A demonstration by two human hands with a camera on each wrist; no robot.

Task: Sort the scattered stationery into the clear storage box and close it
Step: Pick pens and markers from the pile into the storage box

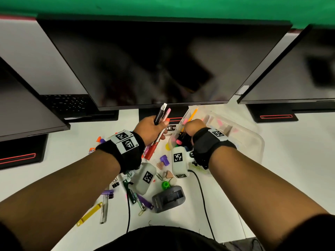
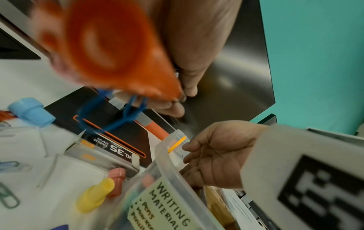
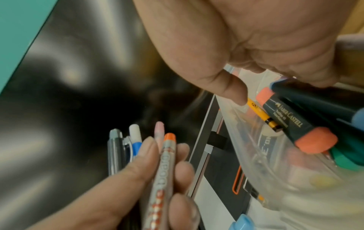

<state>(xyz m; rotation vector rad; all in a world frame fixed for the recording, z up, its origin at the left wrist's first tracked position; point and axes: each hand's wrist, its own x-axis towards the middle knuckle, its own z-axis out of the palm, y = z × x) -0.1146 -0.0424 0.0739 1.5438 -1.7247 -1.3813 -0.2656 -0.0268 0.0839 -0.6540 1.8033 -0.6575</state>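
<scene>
My left hand (image 1: 158, 131) grips a bundle of pens (image 1: 161, 114) upright, just left of the clear storage box (image 1: 253, 142). The bundle holds black and pink pens and a red marker (image 1: 151, 151); in the right wrist view its tips (image 3: 135, 140) stick up past the fingers. My right hand (image 1: 192, 125) is curled inside the box's left compartment, pinching a yellow pencil (image 1: 193, 113) whose end pokes above the rim. Dark highlighters (image 3: 291, 123) with orange caps lie under its fingers. The box wall (image 2: 167, 168) carries a "WRITING MATERIAL" label (image 2: 169, 200). No lid is in view.
Three dark monitors (image 1: 154, 60) stand close behind the hands. On the white desk lie a staples box (image 2: 106, 152), coloured caps (image 2: 94, 196), paper clips, a glue stick (image 1: 91, 150), a yellow fastener (image 1: 88, 216), a grey tape dispenser (image 1: 168, 198) and black cables (image 1: 203, 196).
</scene>
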